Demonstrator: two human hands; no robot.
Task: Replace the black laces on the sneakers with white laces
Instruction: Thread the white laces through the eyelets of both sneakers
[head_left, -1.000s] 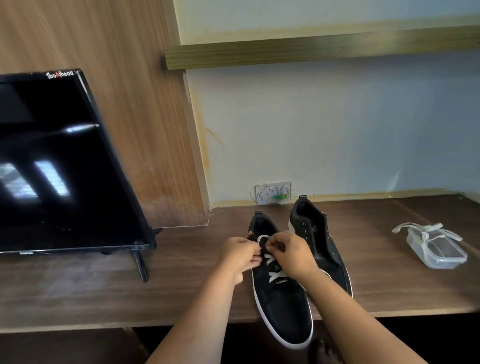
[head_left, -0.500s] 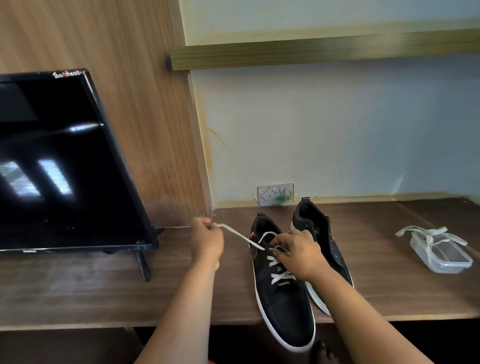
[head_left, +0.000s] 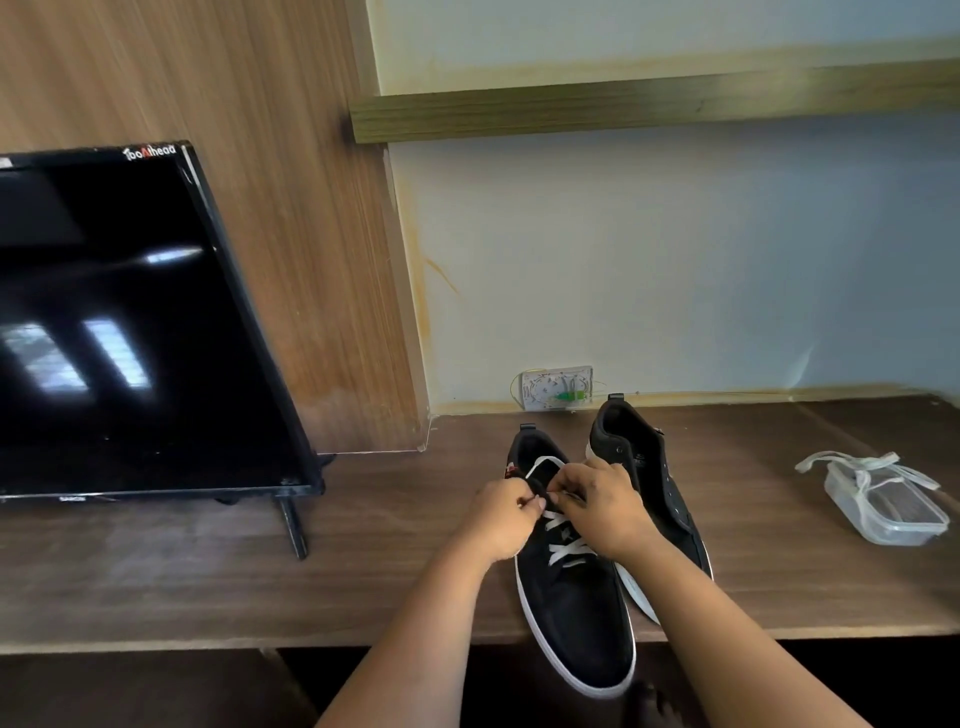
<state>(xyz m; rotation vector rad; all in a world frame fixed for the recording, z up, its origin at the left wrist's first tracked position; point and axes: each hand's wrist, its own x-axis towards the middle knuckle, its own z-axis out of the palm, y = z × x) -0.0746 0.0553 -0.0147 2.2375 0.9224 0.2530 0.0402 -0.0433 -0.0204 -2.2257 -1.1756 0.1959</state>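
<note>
Your left hand (head_left: 501, 514) and right hand (head_left: 597, 501) meet over the near sneaker (head_left: 574, 608) on the desk (head_left: 208, 582), each with fingers curled, pinching its white lace (head_left: 563, 543). The second sneaker (head_left: 647, 483) sits just beside it. The monitor (head_left: 130, 322) reads "TooAhead".

Arms: both bare from the frame's lower edge up to the wrists
Left hand (head_left: 500, 517): bare, ungloved
Right hand (head_left: 602, 506): bare, ungloved
</note>
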